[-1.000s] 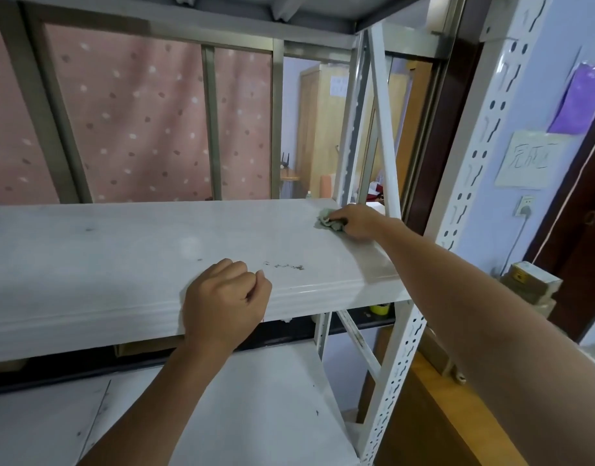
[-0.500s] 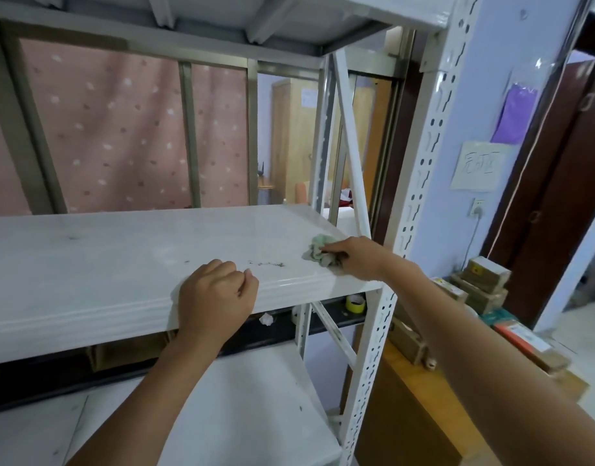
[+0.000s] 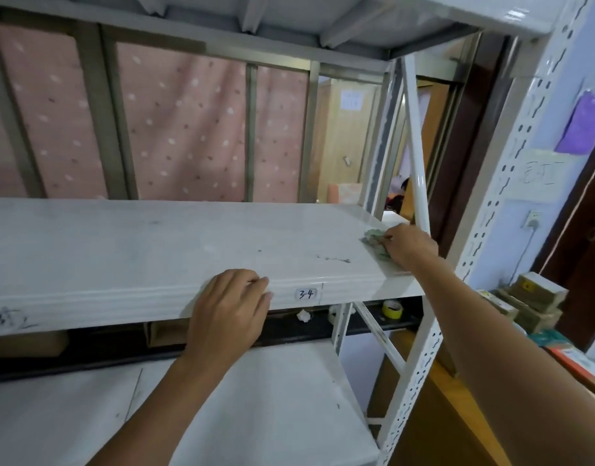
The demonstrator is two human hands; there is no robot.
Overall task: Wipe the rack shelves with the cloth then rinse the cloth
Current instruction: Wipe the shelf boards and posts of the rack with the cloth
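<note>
The white rack's middle shelf spans the view at chest height. A small crumpled green cloth lies pressed on its right end, near the diagonal brace. My right hand is closed over the cloth and holds it flat against the shelf. My left hand grips the shelf's front lip beside a label reading "3-4", fingers curled over the edge. Dark specks of dirt mark the shelf between the two hands. A lower shelf shows below.
A perforated white upright and the diagonal brace stand at the rack's right end. A yellow tape roll sits under the shelf. Cardboard boxes are stacked on a wooden surface at right. Pink dotted curtain hangs behind.
My right hand slid the cloth from the shelf's back right toward the front edge, then back again toward the brace. My left hand's fingers spread a little on the lip.
</note>
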